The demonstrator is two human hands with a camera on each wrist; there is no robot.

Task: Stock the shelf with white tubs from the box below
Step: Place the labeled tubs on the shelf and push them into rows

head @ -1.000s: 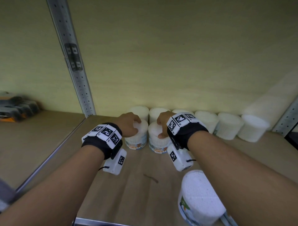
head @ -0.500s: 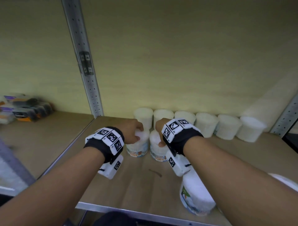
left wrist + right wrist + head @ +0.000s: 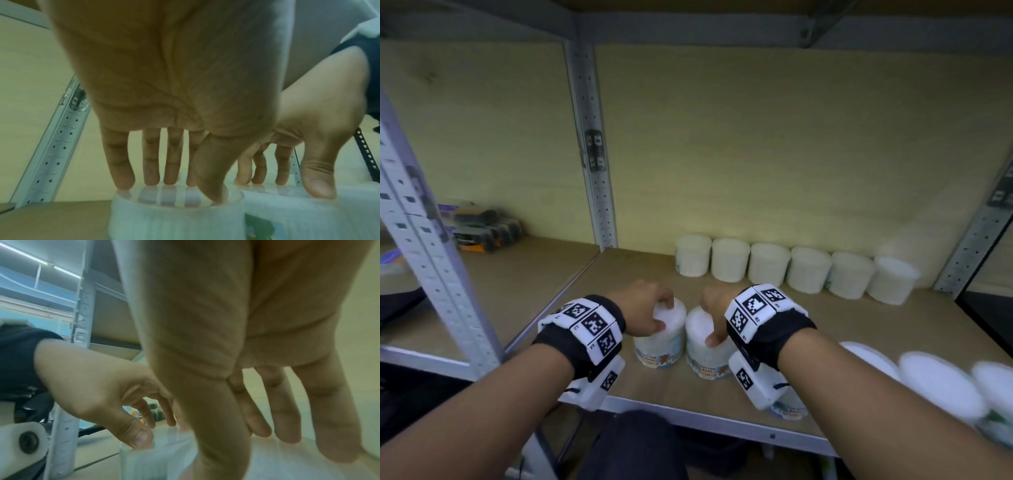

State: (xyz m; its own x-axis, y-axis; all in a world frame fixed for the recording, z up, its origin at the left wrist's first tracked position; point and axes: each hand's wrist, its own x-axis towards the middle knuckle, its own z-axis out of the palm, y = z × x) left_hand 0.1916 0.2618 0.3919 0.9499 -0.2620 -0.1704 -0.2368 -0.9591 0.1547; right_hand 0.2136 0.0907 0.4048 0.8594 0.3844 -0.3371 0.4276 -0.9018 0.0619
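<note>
Two white tubs with printed labels stand side by side on the wooden shelf (image 3: pixel 619 274), in front of a back row of several white tubs (image 3: pixel 770 267). My left hand (image 3: pixel 654 310) grips the left tub (image 3: pixel 661 346) from above, thumb on the near rim and fingers over the far rim. In the left wrist view the left hand (image 3: pixel 185 190) shows its fingers through the left tub's (image 3: pixel 174 219) clear lid. My right hand (image 3: pixel 714 318) holds the right tub (image 3: pixel 705 356) the same way. The right wrist view is blurred. The box below is hidden.
More white tubs (image 3: pixel 941 387) stand blurred at the shelf's front right, one of them (image 3: pixel 789 413) under my right wrist. A perforated metal upright (image 3: pixel 592 154) divides the bays; another post (image 3: pixel 424 240) stands front left. Dark packets (image 3: pixel 482 229) lie in the left bay.
The head view has drawn back and now shows the whole bay and the shelf's front edge. Both hands stay on top of their two tubs.
</note>
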